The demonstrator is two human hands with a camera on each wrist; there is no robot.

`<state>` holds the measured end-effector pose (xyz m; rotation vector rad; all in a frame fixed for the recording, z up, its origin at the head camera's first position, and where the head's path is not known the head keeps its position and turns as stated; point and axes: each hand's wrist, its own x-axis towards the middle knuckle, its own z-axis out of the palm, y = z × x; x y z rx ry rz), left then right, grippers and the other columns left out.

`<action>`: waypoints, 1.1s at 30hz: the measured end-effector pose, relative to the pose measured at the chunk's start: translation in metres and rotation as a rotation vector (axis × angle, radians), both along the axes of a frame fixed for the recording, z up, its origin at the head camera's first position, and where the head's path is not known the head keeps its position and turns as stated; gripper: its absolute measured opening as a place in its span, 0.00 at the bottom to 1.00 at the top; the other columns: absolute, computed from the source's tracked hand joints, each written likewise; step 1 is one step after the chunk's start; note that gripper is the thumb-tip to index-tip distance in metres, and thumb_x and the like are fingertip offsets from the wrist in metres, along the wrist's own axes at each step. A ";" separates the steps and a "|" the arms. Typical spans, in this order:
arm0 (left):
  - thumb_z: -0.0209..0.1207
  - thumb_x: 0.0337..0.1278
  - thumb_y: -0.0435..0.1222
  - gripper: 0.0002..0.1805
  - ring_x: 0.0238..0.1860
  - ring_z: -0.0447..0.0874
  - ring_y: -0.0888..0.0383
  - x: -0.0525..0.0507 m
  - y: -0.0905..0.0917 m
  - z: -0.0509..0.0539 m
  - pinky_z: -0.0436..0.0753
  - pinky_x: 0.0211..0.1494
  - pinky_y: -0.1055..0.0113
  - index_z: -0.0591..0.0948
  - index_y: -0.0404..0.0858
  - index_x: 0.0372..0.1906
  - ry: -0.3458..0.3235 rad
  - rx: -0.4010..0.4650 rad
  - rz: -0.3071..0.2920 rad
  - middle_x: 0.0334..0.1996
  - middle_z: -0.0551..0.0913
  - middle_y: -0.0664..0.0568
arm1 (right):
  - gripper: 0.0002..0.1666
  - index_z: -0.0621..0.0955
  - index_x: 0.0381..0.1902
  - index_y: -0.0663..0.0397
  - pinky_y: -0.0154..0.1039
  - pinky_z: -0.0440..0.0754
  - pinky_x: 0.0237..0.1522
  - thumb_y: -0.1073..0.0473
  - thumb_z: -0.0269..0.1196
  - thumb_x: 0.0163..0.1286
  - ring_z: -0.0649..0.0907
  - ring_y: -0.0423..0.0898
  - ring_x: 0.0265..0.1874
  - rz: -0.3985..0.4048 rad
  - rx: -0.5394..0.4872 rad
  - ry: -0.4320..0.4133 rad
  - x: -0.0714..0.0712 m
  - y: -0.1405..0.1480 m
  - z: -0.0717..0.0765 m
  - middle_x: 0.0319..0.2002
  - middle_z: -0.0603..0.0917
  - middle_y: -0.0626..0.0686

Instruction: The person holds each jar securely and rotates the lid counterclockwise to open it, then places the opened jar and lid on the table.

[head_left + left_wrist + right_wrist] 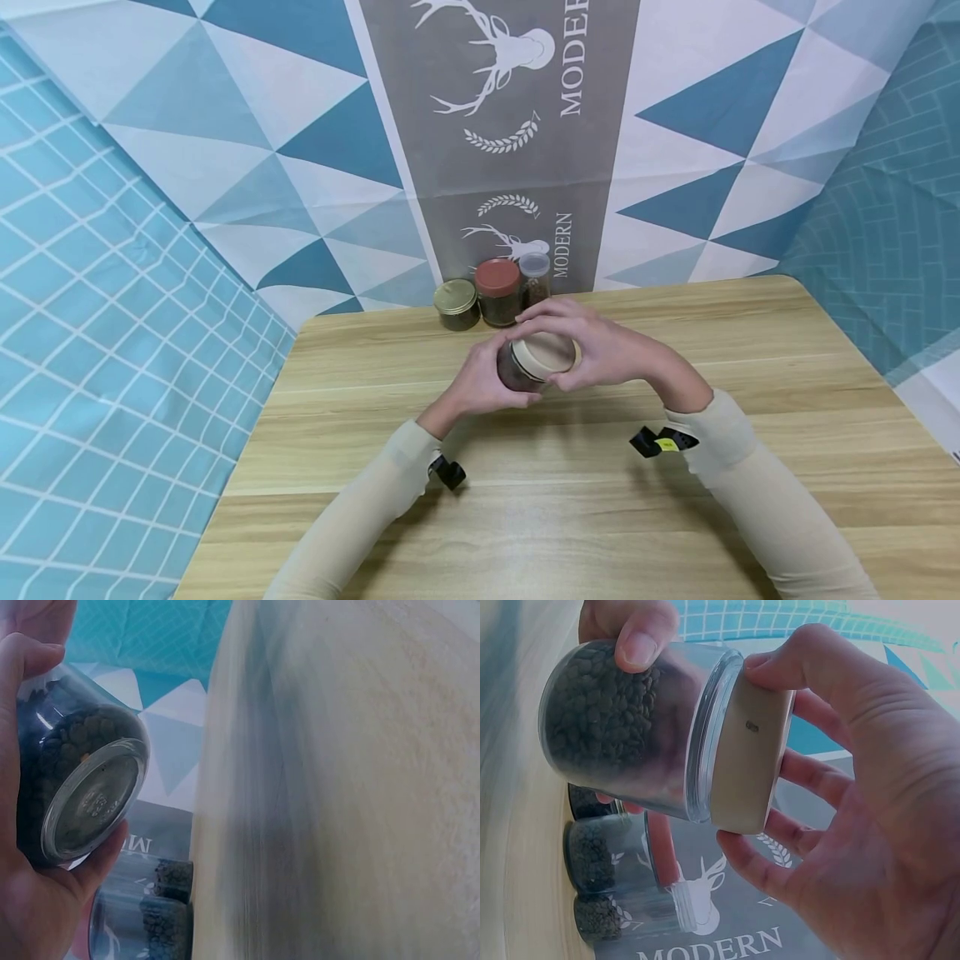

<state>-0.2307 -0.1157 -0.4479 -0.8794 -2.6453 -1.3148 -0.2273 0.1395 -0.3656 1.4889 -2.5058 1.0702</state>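
Your left hand [487, 383], near the middle of the head view, is curled round the body of a glass storage jar [671, 742], with the thumb laid along the glass at the top of the right wrist view. Your right hand [607, 346], just right of it, grips the cream lid [746, 757] by its rim, thumb on one edge and fingers spread round the other. The lid sits at the jar's mouth; whether it is fully seated, you cannot tell. You hold the jar tilted and raised off the wood-grain tabletop [360, 375], its round base showing at the left of the left wrist view. Dark bean-like pieces [600, 705] fill part of it.

Beyond your fingers, at the table's far edge in the upper middle of the head view, three more containers stand side by side: a low gold-lidded jar [456, 304], a red-lidded jar [498, 292] and a slim clear-lidded jar [536, 283], each with dark contents. Black wrist cameras [663, 442] sit at your pale sleeves [772, 508]. Behind, a grey panel [517, 167] with white deer heads and "MODERN" lettering hangs between blue-and-white triangles [330, 125].
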 end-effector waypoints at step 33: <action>0.84 0.36 0.43 0.51 0.62 0.90 0.42 0.005 -0.001 0.002 0.88 0.69 0.44 0.78 0.32 0.71 0.112 0.069 0.243 0.61 0.90 0.38 | 0.47 0.71 0.87 0.41 0.68 0.90 0.63 0.43 0.75 0.75 0.85 0.71 0.68 -0.519 -0.082 -0.320 -0.003 0.005 0.012 0.78 0.76 0.64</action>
